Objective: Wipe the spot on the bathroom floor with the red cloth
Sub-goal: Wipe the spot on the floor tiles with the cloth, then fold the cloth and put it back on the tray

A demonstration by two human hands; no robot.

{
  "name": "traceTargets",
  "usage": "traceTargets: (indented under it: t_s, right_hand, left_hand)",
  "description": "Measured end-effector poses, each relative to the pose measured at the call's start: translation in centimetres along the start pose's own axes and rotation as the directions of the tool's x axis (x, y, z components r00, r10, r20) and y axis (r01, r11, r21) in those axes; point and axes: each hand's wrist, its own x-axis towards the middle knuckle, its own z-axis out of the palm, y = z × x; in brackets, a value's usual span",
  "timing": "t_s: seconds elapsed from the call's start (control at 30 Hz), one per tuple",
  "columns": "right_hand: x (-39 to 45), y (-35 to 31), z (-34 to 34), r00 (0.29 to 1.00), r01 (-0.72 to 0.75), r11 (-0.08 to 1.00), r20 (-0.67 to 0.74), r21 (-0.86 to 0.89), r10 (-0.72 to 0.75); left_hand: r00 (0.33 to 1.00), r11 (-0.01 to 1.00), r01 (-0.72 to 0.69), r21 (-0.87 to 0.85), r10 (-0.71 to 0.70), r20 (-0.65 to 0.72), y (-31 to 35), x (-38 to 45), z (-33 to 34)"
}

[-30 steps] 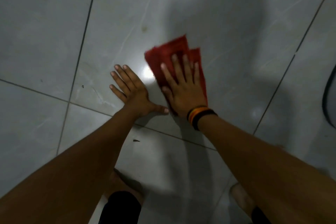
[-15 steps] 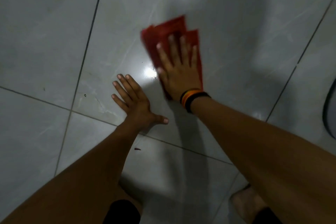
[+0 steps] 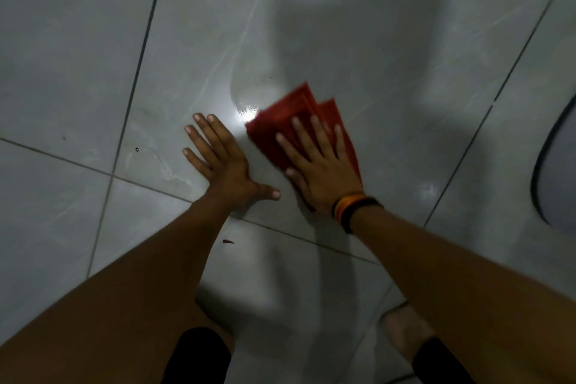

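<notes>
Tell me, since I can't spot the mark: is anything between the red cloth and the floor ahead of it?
Nothing visible. The right hand presses the red cloth flat on bare tile; the left hand rests beside it, apart.

No readable text, label, brand, number or sign appears on anything in view.

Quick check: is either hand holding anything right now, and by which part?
Nothing is gripped. The right hand lies flat, fingers spread, pressing the red cloth to the floor across its near half. The left hand rests bare on the tile.
</notes>
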Motion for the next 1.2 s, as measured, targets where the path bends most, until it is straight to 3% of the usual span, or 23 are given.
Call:
traceTargets:
  t_s: [0.07,0.13,0.23,0.3,0.4,0.47,0.6,0.7,0.77,0.87,1.0,1.2]
  right_hand:
    - [3.5,1.6,-1.4,0.993,-0.087,0.996,-0.080,0.002,0.086]
    - [3.6,3.6,-2.3,0.948,-0.293,0.955,-0.114,0.054,0.297]
    - [-1.5,4.8,-2.3,0.740,-0.652,0.730,-0.037,0.206,0.671]
    - [-5.7,2.8,-1.9,0.648,-0.749,0.609,0.102,0.260,0.755]
    - [-10.5,-2.4,-1.6,0.733,-0.680,0.682,0.274,0.268,0.623]
    - [-11.6,-3.9,-2.3,0.772,-0.636,0.714,0.244,0.292,0.587]
    - [-7.9,-0.8,-4.9,0.668,-0.709,0.614,0.051,0.347,0.743]
    - [-5.3,2.2,-6.1,0.736,-0.671,0.687,0.131,0.279,0.665]
    - [-5.1,3.0,-6.6,0.739,-0.673,0.686,0.223,0.275,0.636]
    - [-6.6,2.4,-8.2,0.683,-0.729,0.551,0.388,0.406,0.619]
    - [-11.4,-0.3,-14.3,0.728,-0.654,0.457,0.340,0.603,0.595]
    - [-22.4,-0.2,-29.9,0.752,-0.418,0.123,0.267,0.900,0.602]
  left_hand:
    - [1.000,1.000,-0.014,0.005,0.014,-0.003,-0.2,0.1,0.3]
    - [1.000,1.000,-0.009,0.016,0.009,-0.004,-0.3,0.2,0.4]
    - [0.999,0.999,0.032,0.040,-0.031,-0.011,0.1,0.1,0.2]
    - [1.000,0.999,0.029,0.037,-0.029,0.000,0.2,0.1,-0.2]
    - [1.000,0.999,-0.022,0.027,0.022,0.000,-0.6,-0.5,-0.9]
    - [0.997,0.999,-0.051,0.018,0.052,-0.050,-1.4,-1.5,-1.4]
    - [0.977,0.987,-0.154,0.040,0.158,-0.146,-2.9,-5.3,-1.6]
    - [0.968,0.979,-0.198,0.039,0.201,-0.148,-3.6,-8.0,-1.2]
    - [0.975,0.983,-0.182,0.033,0.185,-0.125,-3.1,-9.5,-1.3]
    - [0.989,0.985,-0.143,-0.096,0.139,-0.049,-1.0,-12.0,-1.8]
    - [0.962,0.935,-0.233,-0.267,0.261,0.077,4.8,-15.3,-3.9]
    - [0.864,0.879,-0.450,-0.158,0.473,0.174,16.9,-19.8,-10.1]
